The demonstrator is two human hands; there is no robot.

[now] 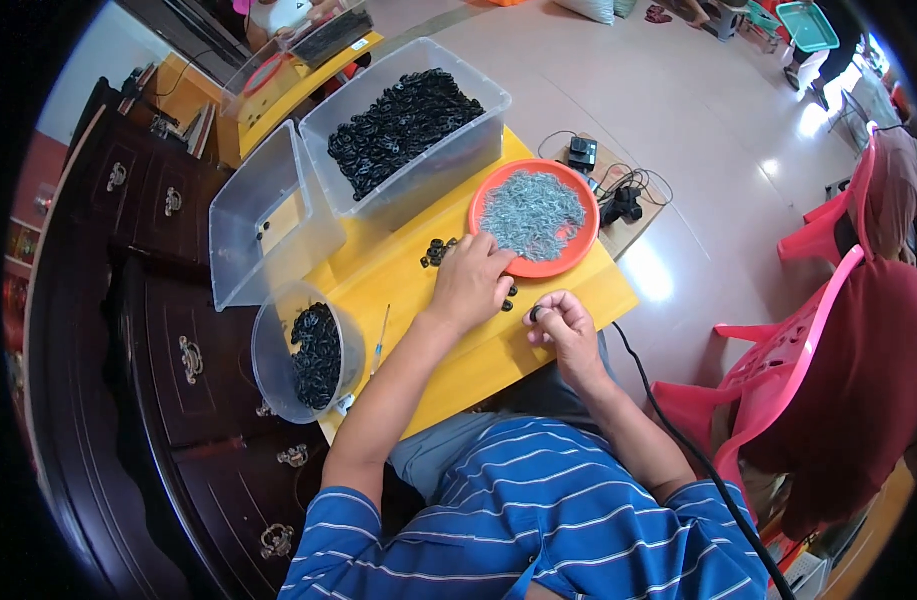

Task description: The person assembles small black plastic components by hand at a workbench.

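My left hand (470, 283) rests low over the yellow table, beside the rim of a red plate (483, 262) heaped with small shiny metal pins (534, 215). Its fingers are bent and somewhat apart, with nothing visible in them. A few loose black pieces (507, 305) lie by its fingertips, and a small cluster of black pieces (437, 252) sits on its other side. Nearer the table's right edge, my right hand (566, 335) pinches a small black ring-like piece (535, 314) between thumb and fingers.
A large clear bin (483, 130) of black pieces stands at the far side. Left of it are a tilted clear bin (248, 235) and a round clear tub (268, 365) of black pieces. A thin screwdriver-like tool (380, 345) lies by my left forearm. Pink chairs (768, 380) stand right.
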